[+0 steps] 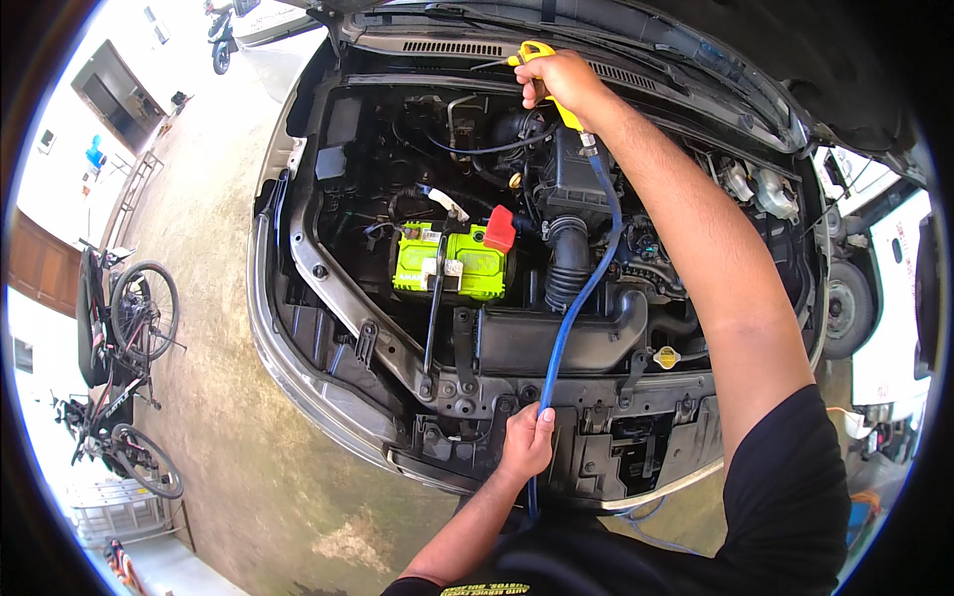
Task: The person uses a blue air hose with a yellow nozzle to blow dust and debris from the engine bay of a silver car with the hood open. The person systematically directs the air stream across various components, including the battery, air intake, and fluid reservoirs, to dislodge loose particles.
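Observation:
My right hand (pixel 562 81) is wrapped round a yellow air blow gun (pixel 568 115) over the far edge of the engine bay, its thin nozzle pointing left below the windshield cowl. From the gun's lower end a blue air hose (pixel 586 288) runs toward me across the engine. At the front edge of the bay my left hand (pixel 527 440) is closed round this hose. Between the hands and to the left sits a bright green car battery (pixel 477 266) with a red terminal cover (pixel 500 229). The black air filter box (pixel 576 181) lies under the hose near the gun.
The raised hood (pixel 845 70) hangs over the far right. A yellow radiator cap (pixel 667 358) is right of the hose. A black bicycle (pixel 139 397) stands on the concrete floor (pixel 214 298) at left. A tire (pixel 848 308) shows at right.

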A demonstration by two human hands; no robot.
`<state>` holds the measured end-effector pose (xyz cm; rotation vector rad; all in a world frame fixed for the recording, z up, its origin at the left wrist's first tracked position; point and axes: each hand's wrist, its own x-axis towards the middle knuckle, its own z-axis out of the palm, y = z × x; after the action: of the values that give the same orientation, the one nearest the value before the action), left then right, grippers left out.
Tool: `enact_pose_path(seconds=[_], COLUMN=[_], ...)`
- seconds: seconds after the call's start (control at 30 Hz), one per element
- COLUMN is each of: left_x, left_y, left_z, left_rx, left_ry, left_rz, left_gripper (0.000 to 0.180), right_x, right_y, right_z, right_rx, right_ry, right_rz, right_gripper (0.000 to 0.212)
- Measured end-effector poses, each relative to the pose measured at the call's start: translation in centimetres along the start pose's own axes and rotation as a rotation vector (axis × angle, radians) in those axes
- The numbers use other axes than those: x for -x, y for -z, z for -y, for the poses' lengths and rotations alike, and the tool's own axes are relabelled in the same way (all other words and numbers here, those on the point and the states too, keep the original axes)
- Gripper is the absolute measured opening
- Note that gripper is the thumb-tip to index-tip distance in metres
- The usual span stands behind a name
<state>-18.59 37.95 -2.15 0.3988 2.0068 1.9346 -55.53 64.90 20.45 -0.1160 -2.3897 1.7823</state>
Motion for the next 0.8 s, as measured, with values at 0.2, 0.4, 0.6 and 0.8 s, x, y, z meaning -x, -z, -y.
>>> enact_pose_path(seconds=[0.2, 0.4, 0.6, 0.8], left_x=[0.0, -0.2, -0.2, -0.1], left_y=[0.0, 0.1, 0.0, 0.3], left_z=[-0.1, 0.0, 0.0, -0.1], left_rx=[-0.004, 0.005, 0.016, 0.041], left_ry=[-0.004, -0.017, -0.021, -0.031], left_rz=[-0.007, 0.001, 0.01, 0.01], left_gripper=[0.043, 0.042, 0.044, 0.045], right_x=[0.7, 2.4, 2.2, 0.7], right_y=[2.5, 5.8, 5.9, 3.9], right_z=[0.0, -0.9, -1.8, -2.1], right_rx=[0.215, 0.264, 0.276, 0.243], right_ry=[-0.092, -0.218, -0.216, -0.191], right_rz=[-0.057, -0.113, -0.152, -0.158], right_gripper=[0.023, 0.022, 0.022, 0.021])
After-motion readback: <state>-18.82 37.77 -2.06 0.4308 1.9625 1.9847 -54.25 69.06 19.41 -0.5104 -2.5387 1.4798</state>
